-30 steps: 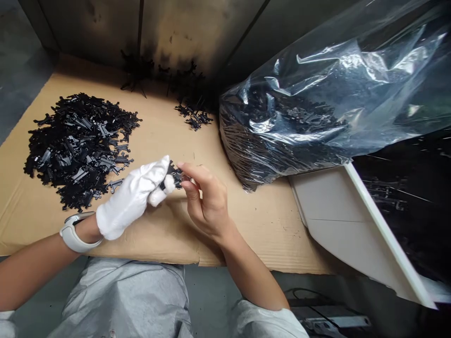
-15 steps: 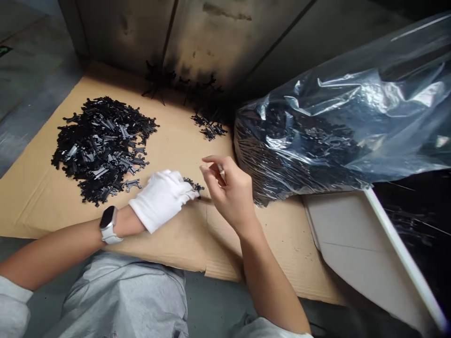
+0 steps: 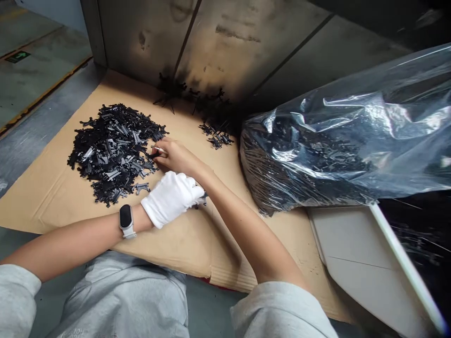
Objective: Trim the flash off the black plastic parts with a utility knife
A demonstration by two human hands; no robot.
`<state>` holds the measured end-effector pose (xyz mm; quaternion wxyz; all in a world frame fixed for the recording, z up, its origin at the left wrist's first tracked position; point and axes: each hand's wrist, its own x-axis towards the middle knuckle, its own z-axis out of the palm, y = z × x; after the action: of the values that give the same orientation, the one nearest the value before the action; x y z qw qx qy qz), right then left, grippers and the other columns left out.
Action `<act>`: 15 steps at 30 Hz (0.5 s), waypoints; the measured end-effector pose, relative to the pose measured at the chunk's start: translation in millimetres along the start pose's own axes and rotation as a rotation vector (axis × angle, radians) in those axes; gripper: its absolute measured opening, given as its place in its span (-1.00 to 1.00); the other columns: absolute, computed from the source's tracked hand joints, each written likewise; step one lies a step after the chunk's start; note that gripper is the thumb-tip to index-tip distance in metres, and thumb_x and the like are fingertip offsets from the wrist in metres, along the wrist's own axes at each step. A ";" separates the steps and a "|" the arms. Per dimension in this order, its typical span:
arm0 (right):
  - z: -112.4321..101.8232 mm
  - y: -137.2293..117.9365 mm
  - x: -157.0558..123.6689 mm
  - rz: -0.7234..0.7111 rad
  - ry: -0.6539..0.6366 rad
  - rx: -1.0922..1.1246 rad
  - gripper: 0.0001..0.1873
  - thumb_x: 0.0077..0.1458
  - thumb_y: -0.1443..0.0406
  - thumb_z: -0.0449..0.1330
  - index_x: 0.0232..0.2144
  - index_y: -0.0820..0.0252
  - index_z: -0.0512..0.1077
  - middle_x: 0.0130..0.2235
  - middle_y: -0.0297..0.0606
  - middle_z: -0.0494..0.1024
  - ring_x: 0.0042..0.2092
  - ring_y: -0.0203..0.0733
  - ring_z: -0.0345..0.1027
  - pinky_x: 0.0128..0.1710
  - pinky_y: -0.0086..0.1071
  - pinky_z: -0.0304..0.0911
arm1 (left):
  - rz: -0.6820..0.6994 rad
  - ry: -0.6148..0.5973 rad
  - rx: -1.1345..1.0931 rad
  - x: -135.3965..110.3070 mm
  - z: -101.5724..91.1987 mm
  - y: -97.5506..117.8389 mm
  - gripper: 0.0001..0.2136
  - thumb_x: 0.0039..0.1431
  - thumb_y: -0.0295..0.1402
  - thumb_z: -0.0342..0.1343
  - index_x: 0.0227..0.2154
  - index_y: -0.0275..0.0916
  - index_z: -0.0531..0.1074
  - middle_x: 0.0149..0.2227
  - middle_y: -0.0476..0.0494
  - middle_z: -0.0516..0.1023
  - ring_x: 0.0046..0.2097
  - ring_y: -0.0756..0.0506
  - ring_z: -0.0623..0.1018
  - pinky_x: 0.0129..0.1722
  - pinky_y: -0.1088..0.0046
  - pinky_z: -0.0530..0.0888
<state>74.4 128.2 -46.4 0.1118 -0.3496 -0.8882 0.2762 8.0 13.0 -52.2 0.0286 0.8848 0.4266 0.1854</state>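
My left hand (image 3: 171, 197), in a white glove, rests closed on the cardboard sheet (image 3: 52, 192) and grips small black plastic parts (image 3: 203, 199) that peek out at its fingertips. My bare right hand (image 3: 172, 156) reaches across above it to the right edge of a large pile of black plastic parts (image 3: 114, 150). Its fingers pinch a thin part at the pile's edge. A watch (image 3: 126, 220) sits on my left wrist.
A big clear plastic bag (image 3: 338, 145) full of black parts lies at the right. A small cluster of parts (image 3: 216, 136) sits by the stained metal wall (image 3: 225, 42). A white tray edge (image 3: 405, 267) is at the lower right. Grey floor lies to the left.
My right hand left the gloved hand and swung left over it to the big pile. The gloved hand stayed low on the cardboard with its parts. The view shifted left.
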 end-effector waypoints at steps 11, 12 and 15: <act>-25.9 -37.9 -98.2 0.252 0.497 0.660 -0.65 -0.01 0.10 0.32 -0.45 0.15 0.26 -0.52 -0.50 0.29 -0.57 -0.46 0.05 -0.56 -0.47 0.05 | -0.556 0.703 -0.945 1.7 -12.5 -3.7 -0.85 0.30 -0.27 -0.04 -0.22 -0.24 0.33 -0.22 -0.17 0.56 -0.24 -0.03 0.57 -0.15 0.37 0.54; -23.5 -44.9 -107.4 0.265 0.519 0.712 -0.62 -0.04 0.08 0.36 -0.46 0.15 0.27 -0.54 -0.51 0.28 -0.58 -0.46 0.06 -0.57 -0.48 0.06 | -0.599 0.688 -0.977 2.1 -13.5 -1.6 -0.84 0.30 -0.25 -0.05 -0.22 -0.23 0.31 -0.21 -0.19 0.55 -0.21 -0.05 0.58 -0.12 0.33 0.55; -12.9 -60.7 -124.8 0.267 0.531 0.735 -0.59 -0.03 0.04 0.38 -0.48 0.16 0.28 -0.54 -0.51 0.28 -0.58 -0.46 0.09 -0.58 -0.49 0.06 | -0.584 0.543 -1.005 0.6 -13.0 3.4 -0.82 0.29 -0.21 -0.07 -0.31 -0.19 0.32 -0.23 -0.16 0.56 -0.13 -0.09 0.59 -0.03 0.28 0.55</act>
<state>136.7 11.7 -2.0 0.4150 -0.4566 -0.6195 0.4852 6.3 9.8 -39.2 0.3800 0.5323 0.5032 0.5648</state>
